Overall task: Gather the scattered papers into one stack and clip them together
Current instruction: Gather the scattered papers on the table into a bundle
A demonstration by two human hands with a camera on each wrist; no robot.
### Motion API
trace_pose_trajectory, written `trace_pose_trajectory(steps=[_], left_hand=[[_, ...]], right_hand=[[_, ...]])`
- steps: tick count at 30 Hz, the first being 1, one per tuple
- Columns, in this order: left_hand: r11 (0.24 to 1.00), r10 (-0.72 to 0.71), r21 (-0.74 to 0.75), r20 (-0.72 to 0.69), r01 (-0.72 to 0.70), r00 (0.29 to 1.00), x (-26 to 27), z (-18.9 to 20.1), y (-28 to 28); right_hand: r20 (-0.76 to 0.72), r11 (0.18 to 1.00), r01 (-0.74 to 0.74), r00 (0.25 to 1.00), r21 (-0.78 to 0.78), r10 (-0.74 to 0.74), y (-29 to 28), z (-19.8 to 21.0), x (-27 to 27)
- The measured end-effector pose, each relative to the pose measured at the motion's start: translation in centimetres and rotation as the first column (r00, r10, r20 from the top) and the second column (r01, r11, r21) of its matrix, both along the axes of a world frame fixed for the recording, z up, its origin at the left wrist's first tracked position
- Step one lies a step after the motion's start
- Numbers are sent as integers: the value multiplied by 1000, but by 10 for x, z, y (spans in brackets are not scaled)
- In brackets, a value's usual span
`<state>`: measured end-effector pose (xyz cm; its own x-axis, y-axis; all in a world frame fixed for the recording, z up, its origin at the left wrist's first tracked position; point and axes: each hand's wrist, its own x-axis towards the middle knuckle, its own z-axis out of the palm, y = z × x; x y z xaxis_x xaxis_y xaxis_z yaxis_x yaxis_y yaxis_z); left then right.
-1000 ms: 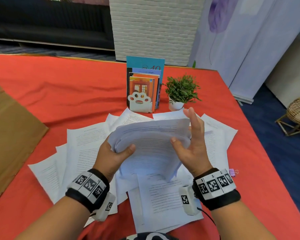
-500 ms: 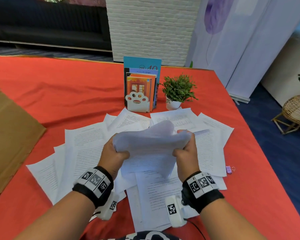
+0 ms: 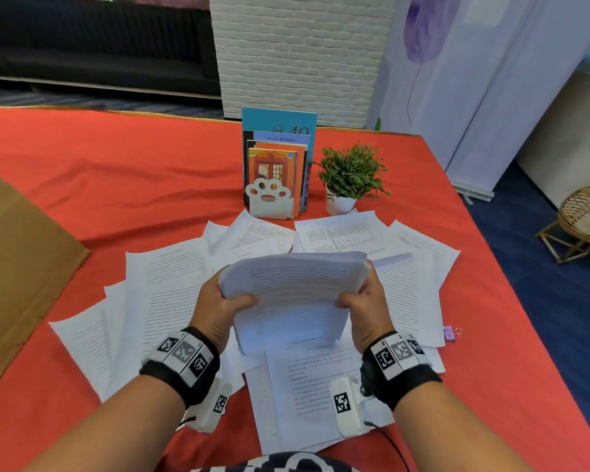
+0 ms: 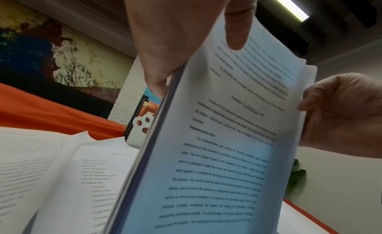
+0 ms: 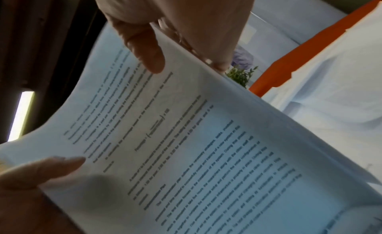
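A thick stack of printed white papers (image 3: 293, 294) stands on its lower edge over the loose sheets, bowed toward me. My left hand (image 3: 218, 308) grips its left side, thumb on the front page, and my right hand (image 3: 365, 304) grips the right side the same way. The left wrist view shows the stack (image 4: 217, 147) with my left thumb (image 4: 237, 25) on the page; the right wrist view shows the stack (image 5: 196, 147) under my right thumb (image 5: 144, 46). Several scattered papers (image 3: 164, 287) lie fanned on the red tablecloth. A small purple binder clip (image 3: 449, 332) lies right of the papers.
A paw-shaped bookend with upright books (image 3: 276, 172) and a small potted plant (image 3: 349, 178) stand behind the papers. Brown cardboard (image 3: 17, 260) covers the table's left side. The table's right edge (image 3: 511, 274) drops to a blue floor with a wicker stand (image 3: 586, 216).
One second ago my right hand lay flat against the stack's right edge; it now grips it. The stack was squeezed and dropped, and now stands upright on its lower edge.
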<state>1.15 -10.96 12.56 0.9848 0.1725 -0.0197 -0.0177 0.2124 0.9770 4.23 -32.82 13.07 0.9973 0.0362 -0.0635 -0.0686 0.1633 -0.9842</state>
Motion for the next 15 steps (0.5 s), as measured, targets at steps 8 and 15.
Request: trace_pose_trajectory(steps=[8, 15], left_hand=[[995, 41, 102, -216, -19, 975, -9, -37, -1], [916, 219, 374, -162, -145, 962, -10, -45, -12]], right_hand=[[-104, 993, -75, 992, -95, 65, 5, -26, 4], [-35, 948, -164, 986, -273, 160, 1, -25, 10]])
